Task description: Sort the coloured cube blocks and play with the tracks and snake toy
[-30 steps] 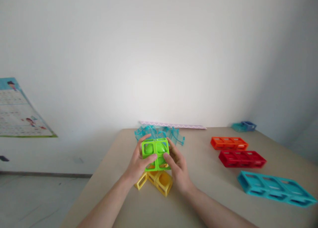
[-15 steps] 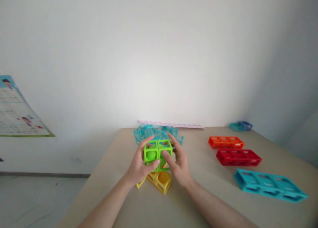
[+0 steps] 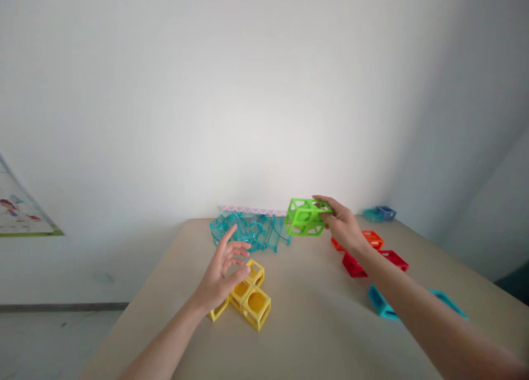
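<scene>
My right hand (image 3: pixel 341 220) grips a bright green block of joined open cubes (image 3: pixel 306 217) by its right end, held up above the table. My left hand (image 3: pixel 225 269) has its fingers spread and holds nothing; it hovers over the left part of a yellow block of joined cubes (image 3: pixel 255 303). Behind the left hand, clear teal curved pieces (image 3: pixel 252 231) lie in a heap near the wall. My right forearm partly hides the orange block (image 3: pixel 373 238), the red block (image 3: pixel 354 265) and the blue block (image 3: pixel 382 303).
A pale patterned strip (image 3: pixel 252 209) lies along the back edge of the table (image 3: pixel 306 336). A small dark blue cube (image 3: pixel 386 213) and a teal piece (image 3: pixel 372 215) sit at the back right. A poster (image 3: pixel 20 206) hangs on the wall at far left.
My left hand has let go of the green block and opened. My right hand has carried the block up and to the right. The view has shifted slightly, uncovering more of the yellow block.
</scene>
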A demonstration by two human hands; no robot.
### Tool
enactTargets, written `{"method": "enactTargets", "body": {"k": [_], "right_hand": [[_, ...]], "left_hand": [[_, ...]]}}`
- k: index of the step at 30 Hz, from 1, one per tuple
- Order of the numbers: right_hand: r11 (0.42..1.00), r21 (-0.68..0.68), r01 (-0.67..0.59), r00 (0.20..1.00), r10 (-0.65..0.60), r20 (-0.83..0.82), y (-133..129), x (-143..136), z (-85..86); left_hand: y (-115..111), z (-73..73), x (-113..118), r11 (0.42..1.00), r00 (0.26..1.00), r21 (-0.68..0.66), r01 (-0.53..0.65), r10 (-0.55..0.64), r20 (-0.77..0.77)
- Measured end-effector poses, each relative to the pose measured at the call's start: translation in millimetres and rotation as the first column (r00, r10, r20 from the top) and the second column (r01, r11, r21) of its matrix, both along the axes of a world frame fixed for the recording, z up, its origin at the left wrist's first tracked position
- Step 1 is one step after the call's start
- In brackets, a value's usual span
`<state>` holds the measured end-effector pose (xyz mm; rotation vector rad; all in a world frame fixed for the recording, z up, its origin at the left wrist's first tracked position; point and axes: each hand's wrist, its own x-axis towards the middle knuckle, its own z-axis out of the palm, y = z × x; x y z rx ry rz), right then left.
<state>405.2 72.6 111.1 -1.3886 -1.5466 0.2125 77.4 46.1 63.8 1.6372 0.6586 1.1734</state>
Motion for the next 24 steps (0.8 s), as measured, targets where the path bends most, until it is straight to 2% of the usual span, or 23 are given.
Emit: {"method": "enactTargets", "body": {"k": [2, 5, 9, 12, 15, 21, 24], "right_hand": [[0.990, -0.002, 0.138, 0.990, -0.138, 0.023, 22.8, 52.5, 1.9], [0.951, -0.051, 0.305, 0.951, -0.302, 0.065, 48.3, 116.3, -6.7], [0.885, -0.148, 0.442, 0.895, -0.422, 0.145, 60.7, 163.8, -31.1], [0.846, -0.220, 0.486, 0.869, -0.441, 0.224, 60.6, 180.8, -47.0], [0.833, -0.254, 0.492, 0.857, -0.412, 0.310, 58.1, 190.2, -53.9], [0.826, -0.237, 0.512, 0.795, -0.350, 0.496, 50.9, 189.8, -44.6], [0.798, -0.192, 0.571, 0.728, -0.384, 0.569, 42.3, 177.2, -39.1]], "left_hand": [[0.2, 0.7, -0.1, 1.000, 1.000, -0.028, -0.002, 0.003, 0.014], [0.1, 1.7, 0.2, 0.998, 1.000, -0.068, -0.010, 0.012, 0.021], [-0.1, 3.3, 0.7, 0.993, 0.998, -0.109, -0.045, 0.049, 0.037], [-0.3, 5.0, 0.8, 0.990, 0.998, -0.129, -0.050, 0.054, 0.028], [0.2, 5.5, 0.9, 0.987, 0.997, -0.143, -0.069, 0.072, 0.018], [2.3, 3.5, 1.6, 0.982, 0.995, -0.155, -0.103, 0.101, -0.025], [2.5, 3.1, 1.7, 0.983, 0.994, -0.146, -0.110, 0.105, -0.041]]}}
